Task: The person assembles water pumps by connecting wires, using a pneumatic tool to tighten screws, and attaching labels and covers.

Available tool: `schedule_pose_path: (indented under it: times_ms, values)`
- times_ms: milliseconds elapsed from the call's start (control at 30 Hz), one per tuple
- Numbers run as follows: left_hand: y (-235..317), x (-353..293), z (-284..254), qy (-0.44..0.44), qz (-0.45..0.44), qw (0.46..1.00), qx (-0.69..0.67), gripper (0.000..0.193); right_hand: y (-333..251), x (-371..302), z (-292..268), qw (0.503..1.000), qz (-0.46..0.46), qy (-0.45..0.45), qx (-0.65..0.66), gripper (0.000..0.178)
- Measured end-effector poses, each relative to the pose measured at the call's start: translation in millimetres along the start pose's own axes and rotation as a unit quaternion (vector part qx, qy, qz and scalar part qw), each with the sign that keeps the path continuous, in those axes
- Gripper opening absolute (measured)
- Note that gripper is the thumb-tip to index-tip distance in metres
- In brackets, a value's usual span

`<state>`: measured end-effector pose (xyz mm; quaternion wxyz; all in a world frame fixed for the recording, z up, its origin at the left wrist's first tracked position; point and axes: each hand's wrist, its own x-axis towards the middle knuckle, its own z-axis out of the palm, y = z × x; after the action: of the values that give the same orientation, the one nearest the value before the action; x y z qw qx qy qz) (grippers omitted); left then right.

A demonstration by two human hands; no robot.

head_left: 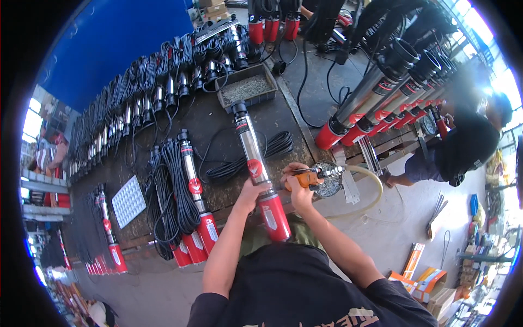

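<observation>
A submersible pump with a steel tube, black cap and red base lies across the bench edge in front of me, its red end towards my body. My left hand is closed round it just above the red part. To its right, my right hand grips an orange air tool with metal fittings, level with the pump's lower joint. A pale hose loops to the right of the tool. Under the fittings sits a round dish of small metal parts. A coil of black cable lies beside the pump.
A grey bin of small metal parts stands at the pump's far end. Cable-wrapped pumps lean at the left, near a white tray. Larger pumps line the right, beside a person in dark clothes.
</observation>
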<state>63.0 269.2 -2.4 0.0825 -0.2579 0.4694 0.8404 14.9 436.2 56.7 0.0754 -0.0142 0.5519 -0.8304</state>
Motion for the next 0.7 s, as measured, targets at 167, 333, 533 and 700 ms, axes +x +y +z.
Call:
schedule_pose_path:
  times_ms: [167,333,533,700]
  values:
    - [-28,-17,42,0.2,0.06,0.964,0.165,0.07,-23,-22,-53,0.995,-0.057,0.085,0.006,0.025]
    - [-43,-43,65,0.367,0.211,0.698,0.577,0.07,-63,-35,-91,0.985,-0.122,0.116,-0.032,0.028]
    - [-34,29,188,-0.127,0.3,0.648,0.688,0.02,-110,-36,-125,0.951,-0.175,0.186,-0.177,0.029]
    - [-77,68,212,-0.137,0.317,0.592,0.728,0.012,-145,-20,-138,0.938,-0.241,0.165,-0.187,0.028]
